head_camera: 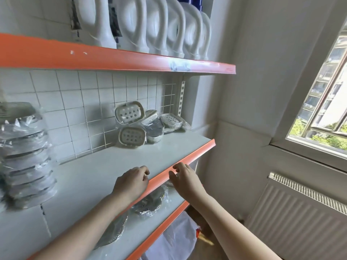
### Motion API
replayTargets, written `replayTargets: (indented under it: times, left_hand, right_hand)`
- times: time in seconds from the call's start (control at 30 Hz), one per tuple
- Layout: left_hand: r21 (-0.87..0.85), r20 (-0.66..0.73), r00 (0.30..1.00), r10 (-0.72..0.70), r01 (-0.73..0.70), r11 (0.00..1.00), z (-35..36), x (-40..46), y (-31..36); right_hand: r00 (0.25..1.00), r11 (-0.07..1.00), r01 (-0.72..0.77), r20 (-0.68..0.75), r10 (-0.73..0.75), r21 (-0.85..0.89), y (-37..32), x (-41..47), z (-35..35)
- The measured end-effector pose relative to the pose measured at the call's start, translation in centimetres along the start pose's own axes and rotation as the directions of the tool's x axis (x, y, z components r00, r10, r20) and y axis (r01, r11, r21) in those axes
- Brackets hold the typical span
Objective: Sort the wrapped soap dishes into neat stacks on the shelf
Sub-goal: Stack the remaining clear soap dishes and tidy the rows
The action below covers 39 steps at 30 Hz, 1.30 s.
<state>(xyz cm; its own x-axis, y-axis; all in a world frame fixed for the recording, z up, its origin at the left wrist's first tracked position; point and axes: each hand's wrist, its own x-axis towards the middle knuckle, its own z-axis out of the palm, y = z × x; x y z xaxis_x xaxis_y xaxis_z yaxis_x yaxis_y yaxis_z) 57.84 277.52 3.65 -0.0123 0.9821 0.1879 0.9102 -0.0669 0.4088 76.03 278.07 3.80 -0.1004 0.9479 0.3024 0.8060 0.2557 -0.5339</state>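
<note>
Stock: one tall plastic-wrapped stack of soap dishes (26, 156) done at shelf (105, 166) left, loose wrapped beige perforated dishes (144, 122) jumbled at back right unsorted, my left hand (131, 182) and right hand (185, 180) half-curled, empty, at the orange edge.

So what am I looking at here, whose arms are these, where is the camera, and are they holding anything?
There is no machine here: these are a person's two bare arms, filmed by one wide camera worn on their head, looking forward and down. The left hand is over the front of the middle shelf, and the right hand is at its orange edge. Both are empty, with no grip on anything. At the back of that shelf lies a loose pile of wrapped soap dishes; on the left stands a tall stack of wrapped items. White jugs fill the shelf above. A window is on the right.
</note>
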Motion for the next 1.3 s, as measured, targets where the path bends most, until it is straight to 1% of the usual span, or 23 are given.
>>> replayTargets:
  times: [0.3,0.5,0.73,0.8,0.93,1.07,1.13,1.2,1.3]
  left_hand:
    - [-0.042,-0.002,1.0,-0.012,0.012,0.999,1.8,6.9,-1.0]
    - [-0.056,0.03,0.999,-0.038,0.04,0.998,2.1,11.2,-2.3]
    - [-0.043,0.039,0.995,-0.095,0.097,0.994,2.4,13.8,-4.8]
    - [-0.046,0.021,0.993,-0.114,0.115,0.992,2.4,14.3,-5.4]
    - [-0.067,-0.07,0.984,-0.166,0.162,0.985,2.0,15.6,-5.8]
    - [-0.105,-0.195,0.956,-0.22,0.202,0.974,1.3,17.2,-6.1]
    - [-0.131,-0.294,0.921,-0.256,0.226,0.965,0.9,18.0,-6.2]
    - [-0.131,-0.4,0.871,-0.285,0.253,0.959,0.4,18.8,-6.4]
    - [-0.084,-0.546,0.792,-0.272,0.272,0.959,-0.7,20.1,-6.7]
  right_hand:
    - [0.998,1.0,-0.027,0.05,0.028,-0.013,1.3,5.5,1.5]
    - [0.997,0.999,-0.042,0.069,0.044,-0.023,0.8,10.4,2.9]
    - [0.993,0.999,-0.038,0.114,0.039,-0.016,1.0,14.8,5.3]
    - [0.993,0.999,-0.037,0.114,0.037,-0.007,1.0,16.0,5.9]
    - [0.997,0.999,0.011,0.076,-0.014,0.031,0.9,18.9,6.5]
    - [0.996,0.991,0.092,-0.011,-0.091,0.102,0.6,21.9,6.4]
    - [0.993,0.983,0.121,-0.027,-0.118,0.135,0.4,23.5,6.3]
    - [0.99,0.976,0.139,-0.024,-0.136,0.169,0.2,25.3,6.0]
    - [0.99,0.968,0.141,-0.015,-0.141,0.206,0.0,28.0,5.8]
